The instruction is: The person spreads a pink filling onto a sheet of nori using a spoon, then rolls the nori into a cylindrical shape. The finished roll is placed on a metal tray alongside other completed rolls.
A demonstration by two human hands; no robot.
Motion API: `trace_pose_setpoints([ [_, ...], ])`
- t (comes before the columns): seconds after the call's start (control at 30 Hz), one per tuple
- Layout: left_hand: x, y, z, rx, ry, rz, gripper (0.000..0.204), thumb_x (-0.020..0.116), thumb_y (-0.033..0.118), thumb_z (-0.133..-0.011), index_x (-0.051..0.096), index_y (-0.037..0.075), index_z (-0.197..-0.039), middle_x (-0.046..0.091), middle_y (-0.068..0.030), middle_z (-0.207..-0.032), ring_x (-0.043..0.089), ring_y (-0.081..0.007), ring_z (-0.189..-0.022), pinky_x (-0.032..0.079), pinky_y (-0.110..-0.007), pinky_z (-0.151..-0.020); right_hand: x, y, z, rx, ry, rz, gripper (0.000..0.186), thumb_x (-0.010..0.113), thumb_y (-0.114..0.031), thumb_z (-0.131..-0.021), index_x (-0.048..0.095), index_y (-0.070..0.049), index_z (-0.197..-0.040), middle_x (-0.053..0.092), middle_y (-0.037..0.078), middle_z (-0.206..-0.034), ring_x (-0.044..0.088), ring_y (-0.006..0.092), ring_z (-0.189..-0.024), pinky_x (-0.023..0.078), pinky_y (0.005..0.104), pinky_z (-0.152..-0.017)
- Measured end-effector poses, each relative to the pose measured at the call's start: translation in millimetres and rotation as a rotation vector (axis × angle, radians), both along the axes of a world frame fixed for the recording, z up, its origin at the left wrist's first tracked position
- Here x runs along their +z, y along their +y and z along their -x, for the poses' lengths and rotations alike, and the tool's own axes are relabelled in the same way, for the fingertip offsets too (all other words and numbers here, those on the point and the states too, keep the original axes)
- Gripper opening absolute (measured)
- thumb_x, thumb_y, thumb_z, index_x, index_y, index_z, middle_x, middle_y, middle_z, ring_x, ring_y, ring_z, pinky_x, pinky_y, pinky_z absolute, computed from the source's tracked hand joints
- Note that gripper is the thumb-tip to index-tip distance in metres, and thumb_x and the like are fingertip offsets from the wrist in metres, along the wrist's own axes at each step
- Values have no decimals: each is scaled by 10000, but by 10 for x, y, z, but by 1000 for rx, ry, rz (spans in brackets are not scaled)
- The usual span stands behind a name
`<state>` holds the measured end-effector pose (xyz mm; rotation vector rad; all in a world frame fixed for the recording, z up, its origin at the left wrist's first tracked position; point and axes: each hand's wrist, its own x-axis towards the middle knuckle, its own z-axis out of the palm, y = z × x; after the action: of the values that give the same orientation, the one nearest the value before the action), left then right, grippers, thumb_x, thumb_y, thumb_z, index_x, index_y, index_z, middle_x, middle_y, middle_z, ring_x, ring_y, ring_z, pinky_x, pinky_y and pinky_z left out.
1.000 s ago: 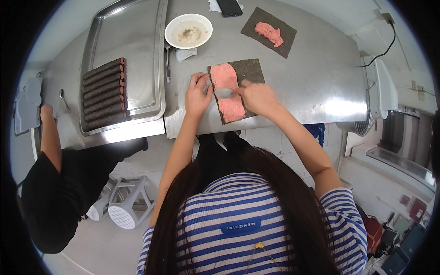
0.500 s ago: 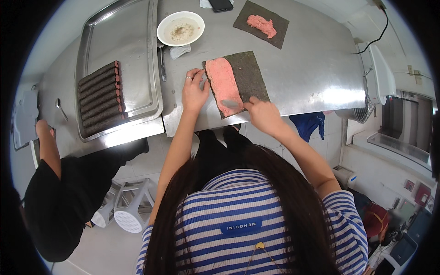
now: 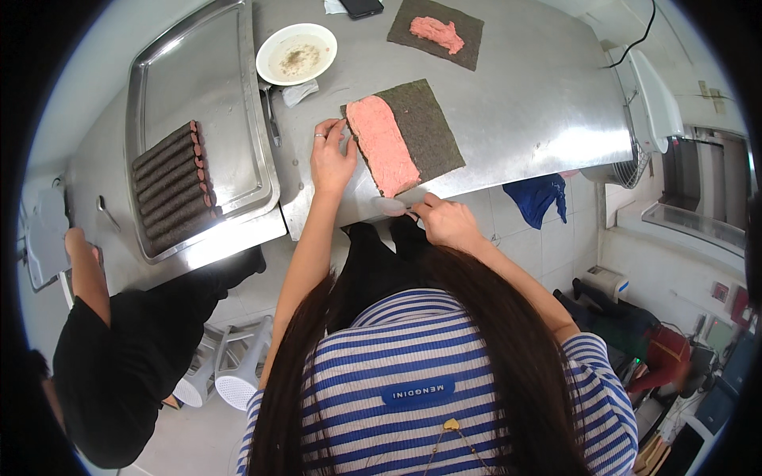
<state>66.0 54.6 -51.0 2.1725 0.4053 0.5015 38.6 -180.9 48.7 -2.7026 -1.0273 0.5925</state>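
Observation:
A dark seaweed sheet (image 3: pixel 429 131) lies on the steel table in front of me. Its left part carries a smooth, wide band of pink paste (image 3: pixel 382 144). My left hand (image 3: pixel 332 160) rests by the sheet's left edge, fingers apart, fingertips touching or very near that edge. My right hand (image 3: pixel 451 224) grips the handle of a spoon (image 3: pixel 389 206), whose paste-smeared bowl hangs just off the sheet's near end, at the table's front edge. A second seaweed sheet (image 3: pixel 467 52) lies farther back, topped with a rough lump of pink paste (image 3: pixel 438 35).
A steel tray (image 3: pixel 238 143) at left holds several seaweed rolls (image 3: pixel 171 178). A white bowl (image 3: pixel 297 54) of cloudy liquid, a crumpled tissue (image 3: pixel 300 92), a utensil (image 3: pixel 272 119) and a phone (image 3: pixel 362 6) stand nearby. At far left is another person's arm (image 3: pixel 86 266), near a spoon (image 3: pixel 106 210).
My right hand has drawn the spoon toward me, off the paste and past the sheet's near end. My left hand stays by the left edge. The view has shifted slightly.

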Motion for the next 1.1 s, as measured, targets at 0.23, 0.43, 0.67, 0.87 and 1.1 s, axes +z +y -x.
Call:
trace_pose_setpoints([
  [0.23, -29, -3, -4, 3, 0, -23, 331, 659, 102, -789, 641, 43, -1114, 553, -69, -1159, 639, -197, -856, 524, -343, -769, 155, -61, -215, -59, -109, -25, 282, 559, -70, -773, 633, -79, -1045, 607, 130, -942, 665, 349, -762, 541, 453, -641],
  [0.43, -17, -13, -8, -3, -7, -21, 336, 660, 105, -790, 641, 45, -1120, 550, -72, -1162, 639, -198, -858, 524, -346, -770, -70, -63, -29, -225, -62, -37, 263, 523, -68, -810, 638, -61, -1046, 617, 147, -946, 652, 379, -764, 534, 484, -674],
  [0.67, -33, -5, -3, -3, -36, -11, 344, 657, 71, -780, 646, 36, -1122, 562, -98, -1147, 618, -198, -820, 526, -328, -756, -102, -75, 130, -273, -5, -246, 250, 516, -67, -835, 666, -61, -1035, 628, 144, -906, 641, 373, -774, 520, 478, -679],
  [0.87, -23, -3, -10, -11, -15, -10, 347, 655, 72, -784, 645, 38, -1129, 557, -96, -1154, 618, -199, -830, 527, -330, -762, -159, -72, 208, -300, -40, -167, 236, 547, -26, -824, 679, -61, -1017, 623, 129, -859, 629, 352, -732, 512, 456, -630],
  [1.1, -15, -31, -7, -8, -5, -7, 353, 655, 84, -792, 637, 43, -1143, 547, -89, -1160, 621, -199, -839, 525, -335, -767, -27, -49, 48, -70, -219, -97, 214, 549, -75, -774, 652, -59, -960, 588, 108, -854, 651, 305, -723, 534, 438, -596],
])
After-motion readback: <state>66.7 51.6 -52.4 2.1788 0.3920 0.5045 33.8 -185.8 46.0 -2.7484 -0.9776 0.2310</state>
